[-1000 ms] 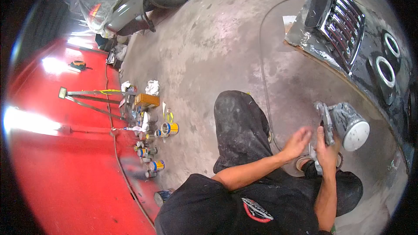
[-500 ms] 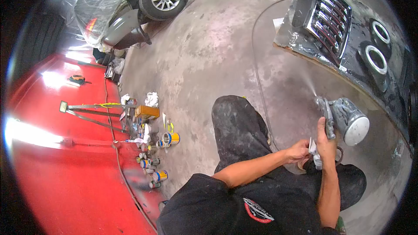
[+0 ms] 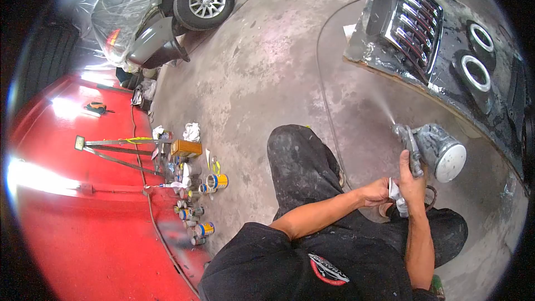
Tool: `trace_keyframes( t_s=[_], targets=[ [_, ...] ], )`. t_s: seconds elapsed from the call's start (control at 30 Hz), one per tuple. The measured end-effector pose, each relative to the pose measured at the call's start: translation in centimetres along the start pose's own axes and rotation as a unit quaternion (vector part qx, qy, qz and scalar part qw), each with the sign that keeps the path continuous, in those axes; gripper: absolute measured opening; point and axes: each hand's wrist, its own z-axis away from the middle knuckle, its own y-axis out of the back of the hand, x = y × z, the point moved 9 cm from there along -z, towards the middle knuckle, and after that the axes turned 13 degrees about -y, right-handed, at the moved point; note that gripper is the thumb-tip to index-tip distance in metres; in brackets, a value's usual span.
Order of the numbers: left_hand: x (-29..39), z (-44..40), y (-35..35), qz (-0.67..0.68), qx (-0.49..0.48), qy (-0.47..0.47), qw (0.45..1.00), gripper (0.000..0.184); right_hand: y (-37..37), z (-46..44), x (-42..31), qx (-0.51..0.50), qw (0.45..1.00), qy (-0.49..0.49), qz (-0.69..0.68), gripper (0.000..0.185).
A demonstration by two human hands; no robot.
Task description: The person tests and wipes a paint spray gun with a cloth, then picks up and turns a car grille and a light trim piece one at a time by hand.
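Observation:
My right hand (image 3: 412,185) is closed around the handle of a grey, paint-smeared spray gun (image 3: 413,153). Its cup (image 3: 437,147) with a pale round end sticks out to the right, and a fine mist (image 3: 383,103) leaves the nozzle up and to the left. My left hand (image 3: 374,192) is beside the right one, its fingers pinched on a crumpled white rag (image 3: 395,194) that sits between the two hands. Part of a hose (image 3: 432,198) loops behind my right wrist.
A board (image 3: 372,56) at upper right bears a chrome-barred grille (image 3: 415,28) and two ring-shaped parts (image 3: 475,73). Paint cans (image 3: 217,181) and a tripod-like stand (image 3: 120,144) are at left. A plastic-covered car (image 3: 125,14) is at upper left; a hose (image 3: 326,97) crosses the floor.
The view has shifted slightly. The spray gun appears a little lower and further left, still giving off mist, now a wider plume. Both hands keep their holds.

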Motion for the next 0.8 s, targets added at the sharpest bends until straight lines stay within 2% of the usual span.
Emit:
trace_keyframes(
  t_s=[0.13, 0.27, 0.33, 0.57, 0.67, 0.8],
  targets=[
    [0.0, -0.1, -0.3, 0.021, 0.008, 0.002, 1.0, 0.029, 0.0, -0.4, 0.8, -0.003, 1.0, -0.005, 0.012, 0.05],
    [-0.6, -0.1, 0.4, -0.015, 0.017, 0.008, 1.0, 0.025, 0.2, 0.0, -0.3, 0.001, 1.0, 0.016, -0.017, 0.049],
    [-0.7, -0.2, 0.6, -0.025, 0.023, 0.009, 0.999, 0.024, -0.1, -0.1, 0.8, -0.034, 0.997, -0.063, -0.005, 0.052],
    [-1.0, -0.3, 1.1, -0.064, -0.001, 0.006, 0.998, 0.025, -0.4, -0.3, 0.9, -0.045, 0.998, -0.041, -0.011, 0.054],
    [0.0, 0.0, 0.2, -0.075, 0.0, -0.006, 0.997, 0.026, 0.1, -0.3, 1.0, -0.005, 0.998, -0.023, 0.053, 0.052],
    [0.7, -0.1, 0.0, -0.076, -0.006, -0.015, 0.997, 0.026, -0.2, -0.4, 1.2, -0.03, 0.998, -0.056, 0.003, 0.064]
  ],
)
